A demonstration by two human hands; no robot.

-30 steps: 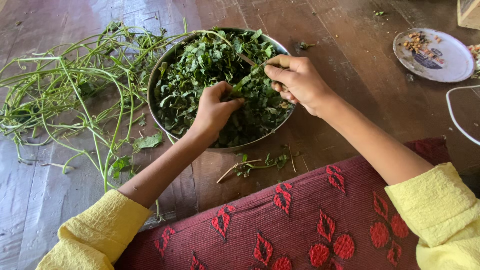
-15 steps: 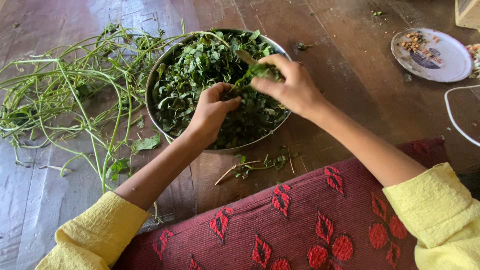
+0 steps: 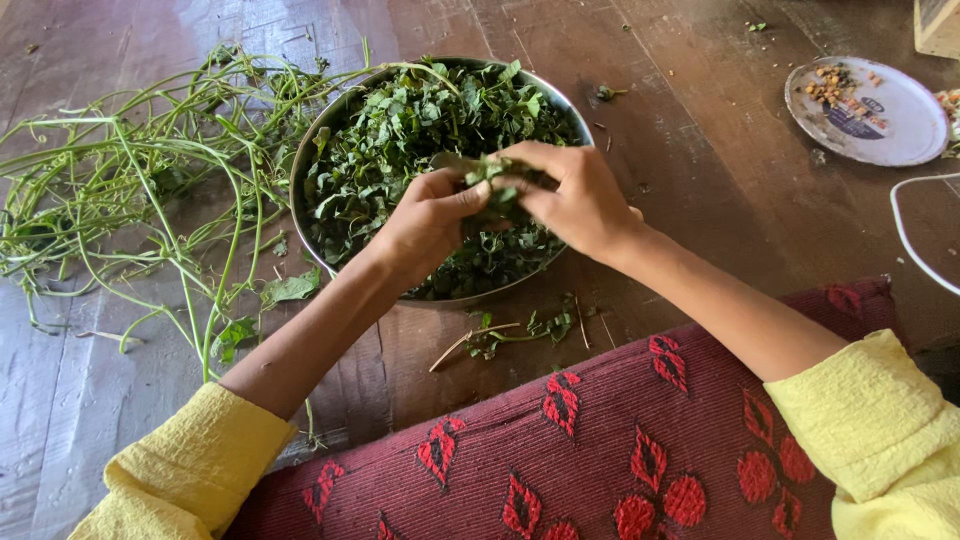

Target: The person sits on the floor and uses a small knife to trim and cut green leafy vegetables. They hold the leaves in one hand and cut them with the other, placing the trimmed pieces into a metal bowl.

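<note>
A small sprig of leaves is pinched between the 2 hands, held just above the middle of the metal bowl. The left hand closes thumb and fingers on one end of it, and the right hand closes on the other, so the fingertips of both nearly meet over the sprig. It looks very light, soft and limp, likely to tear or bruise if squeezed hard; the thin stem seems the firmer part, so the best hold is probably on the stem close to where the leaves join, with a light fingertip pinch rather than a full grip. The bowl below is heaped with loose plucked green leaves, which would slip and scatter easily if stirred. To the left of the bowl a tangle of long, bare green stalks lies spread over the brown wooden surface, springy-looking and thin. A few stray leaf scraps lie just in front of the bowl, near the edge of a dark red woven mat with red patterns. Well to the right sits a round metal lid holding some small crumbs, and a white cord curves in beside it. Both arms wear yellow sleeves.
</note>
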